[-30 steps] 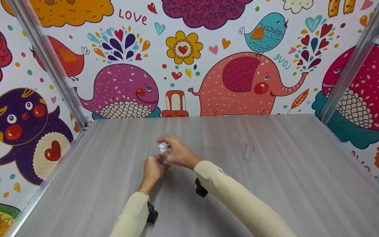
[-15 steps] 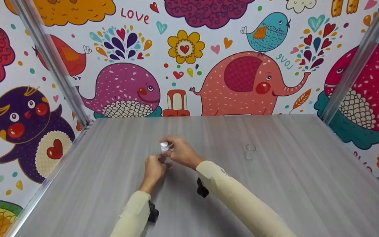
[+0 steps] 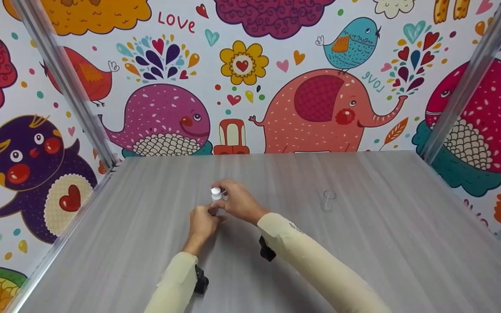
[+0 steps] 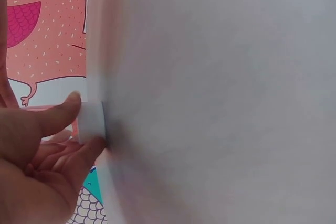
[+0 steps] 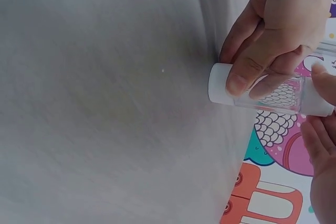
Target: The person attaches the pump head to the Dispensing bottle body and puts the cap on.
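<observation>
Gripping the white base (image 5: 219, 83) of a clear, plastic-looking cylindrical bottle (image 5: 287, 97) between thumb and fingers of the left hand (image 3: 202, 224), and pinching its white cap (image 3: 216, 192) with the right hand (image 3: 241, 203), set higher. Holding the bottle's long axis upright on the grey wood-grain bench (image 3: 146, 204), at one o'clock from the left hand and ten from the right. Angling the right forearm (image 3: 320, 258) toward four o'clock, the left forearm (image 3: 174, 280) toward seven.

A pale-grey, streaked wood-grain tabletop (image 3: 385, 261) spreads at six o'clock; white cartoon-printed walls (image 3: 285, 48) rise beyond it, bearing a yellow flower (image 3: 244, 65) at twelve, a coral elephant (image 3: 281, 117) at two, a violet whale (image 3: 155, 113) at ten; silver metal posts (image 3: 62, 78) slant at ten and two.
</observation>
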The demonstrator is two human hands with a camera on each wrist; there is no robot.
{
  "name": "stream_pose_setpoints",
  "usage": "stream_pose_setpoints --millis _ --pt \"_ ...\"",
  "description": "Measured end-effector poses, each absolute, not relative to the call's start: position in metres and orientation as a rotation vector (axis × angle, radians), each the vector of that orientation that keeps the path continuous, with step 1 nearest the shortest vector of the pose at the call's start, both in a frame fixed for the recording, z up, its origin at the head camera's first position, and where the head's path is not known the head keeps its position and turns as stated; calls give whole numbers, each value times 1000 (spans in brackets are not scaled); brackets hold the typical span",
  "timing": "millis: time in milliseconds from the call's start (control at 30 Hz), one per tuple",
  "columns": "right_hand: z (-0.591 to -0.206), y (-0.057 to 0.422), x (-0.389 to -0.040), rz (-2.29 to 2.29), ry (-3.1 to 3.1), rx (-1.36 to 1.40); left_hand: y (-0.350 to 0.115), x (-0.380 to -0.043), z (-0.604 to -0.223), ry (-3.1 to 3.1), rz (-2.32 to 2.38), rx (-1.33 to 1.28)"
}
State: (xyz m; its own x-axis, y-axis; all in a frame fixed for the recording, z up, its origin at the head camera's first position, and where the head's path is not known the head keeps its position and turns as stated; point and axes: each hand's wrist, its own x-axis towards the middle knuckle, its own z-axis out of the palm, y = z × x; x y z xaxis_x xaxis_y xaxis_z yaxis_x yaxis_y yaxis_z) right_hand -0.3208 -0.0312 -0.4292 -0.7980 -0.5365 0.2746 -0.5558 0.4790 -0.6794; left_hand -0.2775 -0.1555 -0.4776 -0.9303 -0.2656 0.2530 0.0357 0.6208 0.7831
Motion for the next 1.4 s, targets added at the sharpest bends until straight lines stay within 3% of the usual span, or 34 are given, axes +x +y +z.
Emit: stream_pose_setpoints --millis 1400 --pt "-431 -26 -324 1261 -2610 1113 -156 -278 -478 -2483 -1217 111"
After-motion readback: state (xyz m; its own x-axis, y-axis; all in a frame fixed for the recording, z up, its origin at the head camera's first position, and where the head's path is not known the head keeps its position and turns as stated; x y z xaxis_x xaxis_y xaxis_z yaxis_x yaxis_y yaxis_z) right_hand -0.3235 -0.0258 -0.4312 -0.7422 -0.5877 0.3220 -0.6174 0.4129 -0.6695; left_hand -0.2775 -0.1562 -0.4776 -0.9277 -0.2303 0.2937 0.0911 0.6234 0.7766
